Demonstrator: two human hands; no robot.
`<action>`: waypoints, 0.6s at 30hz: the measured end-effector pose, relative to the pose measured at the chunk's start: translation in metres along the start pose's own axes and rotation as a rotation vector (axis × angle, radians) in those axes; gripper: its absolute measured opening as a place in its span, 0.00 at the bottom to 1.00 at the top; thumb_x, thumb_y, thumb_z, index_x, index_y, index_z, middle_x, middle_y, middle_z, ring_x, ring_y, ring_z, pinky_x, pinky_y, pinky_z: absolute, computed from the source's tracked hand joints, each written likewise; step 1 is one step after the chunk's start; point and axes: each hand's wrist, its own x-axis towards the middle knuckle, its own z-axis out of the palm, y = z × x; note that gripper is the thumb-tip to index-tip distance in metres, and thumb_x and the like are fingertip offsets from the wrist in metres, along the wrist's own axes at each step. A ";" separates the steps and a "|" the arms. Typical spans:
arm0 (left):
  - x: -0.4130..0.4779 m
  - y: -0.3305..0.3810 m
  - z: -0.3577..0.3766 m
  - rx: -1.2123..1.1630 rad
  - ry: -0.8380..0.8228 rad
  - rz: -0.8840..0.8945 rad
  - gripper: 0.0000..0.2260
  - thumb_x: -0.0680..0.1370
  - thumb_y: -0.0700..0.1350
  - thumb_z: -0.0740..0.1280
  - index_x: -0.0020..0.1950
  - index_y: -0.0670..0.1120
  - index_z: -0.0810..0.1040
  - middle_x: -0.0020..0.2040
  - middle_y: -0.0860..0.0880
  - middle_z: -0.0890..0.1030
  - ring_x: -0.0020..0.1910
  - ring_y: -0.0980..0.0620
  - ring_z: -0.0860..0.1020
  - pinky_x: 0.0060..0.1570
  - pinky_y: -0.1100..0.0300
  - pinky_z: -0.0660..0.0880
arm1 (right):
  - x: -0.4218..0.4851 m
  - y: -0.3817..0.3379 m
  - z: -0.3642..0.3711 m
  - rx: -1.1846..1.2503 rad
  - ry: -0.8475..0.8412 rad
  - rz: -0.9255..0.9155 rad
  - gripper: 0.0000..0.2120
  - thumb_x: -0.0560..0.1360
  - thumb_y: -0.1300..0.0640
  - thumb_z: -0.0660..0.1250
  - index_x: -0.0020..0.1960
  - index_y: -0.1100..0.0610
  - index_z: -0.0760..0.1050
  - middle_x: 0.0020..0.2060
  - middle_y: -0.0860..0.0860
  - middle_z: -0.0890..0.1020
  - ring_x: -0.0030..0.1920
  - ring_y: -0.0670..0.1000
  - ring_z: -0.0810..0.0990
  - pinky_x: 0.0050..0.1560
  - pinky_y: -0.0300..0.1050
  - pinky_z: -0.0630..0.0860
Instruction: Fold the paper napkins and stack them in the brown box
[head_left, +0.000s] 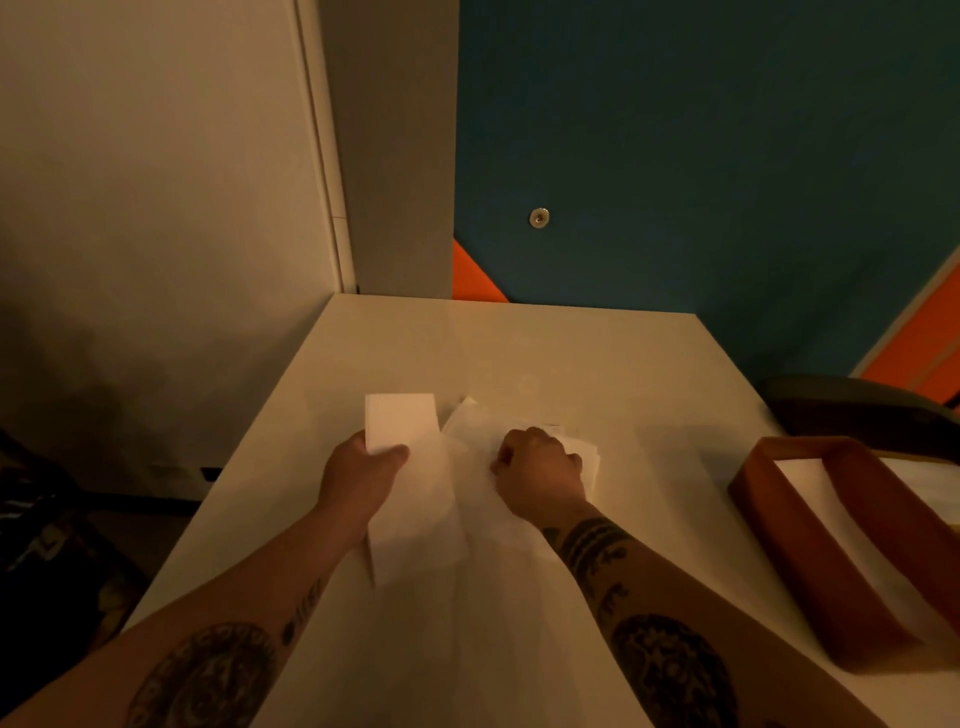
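Head view: on the near right of the worktop (571, 353) the brown box (800, 561) is seen lying at an angle, with white stacked napkins (821, 499) already inside it, well apart from both hands. Farther in, the left hand (363, 473) is seen with its fingers closed on a folded napkin (400, 421), the thumb laid over the top face and the rest hidden beneath. Just beside it, the right hand (540, 467) is held knuckles-up, its fingers curled tightly down onto the loose napkins (467, 431), where a sheet seems to be pinched, though the fingertips are hidden. The step in hand is judged to be the finishing of one fold while the next sheet is taken up. To do it well, the crease should be pressed flat against the worktop before the napkin is carried over. Only a single thin ply should be separated from the pile, since such paper clings and tears easily. The folded piece should then be laid square upon the stack. Beyond the napkins only bare worktop is seen, ending at a blue wall panel (675, 156).
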 end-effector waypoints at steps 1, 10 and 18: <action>-0.001 0.002 0.000 -0.012 -0.006 -0.001 0.17 0.75 0.44 0.75 0.63 0.44 0.81 0.54 0.42 0.85 0.52 0.41 0.83 0.56 0.46 0.80 | 0.000 0.001 -0.004 0.060 0.013 0.028 0.08 0.78 0.50 0.63 0.52 0.50 0.78 0.50 0.49 0.78 0.54 0.55 0.77 0.59 0.55 0.71; -0.004 0.010 0.006 -0.266 -0.117 -0.174 0.12 0.77 0.43 0.72 0.61 0.45 0.81 0.52 0.40 0.85 0.50 0.39 0.84 0.56 0.39 0.80 | -0.007 0.032 -0.049 0.844 0.116 0.350 0.05 0.79 0.55 0.66 0.54 0.54 0.77 0.47 0.52 0.82 0.43 0.52 0.80 0.42 0.48 0.80; -0.022 0.023 0.032 -0.573 -0.234 -0.349 0.11 0.83 0.48 0.64 0.62 0.45 0.79 0.53 0.41 0.84 0.50 0.40 0.83 0.47 0.48 0.78 | -0.028 0.014 -0.036 1.127 0.169 0.345 0.07 0.80 0.55 0.68 0.57 0.53 0.81 0.48 0.52 0.84 0.46 0.52 0.82 0.54 0.52 0.82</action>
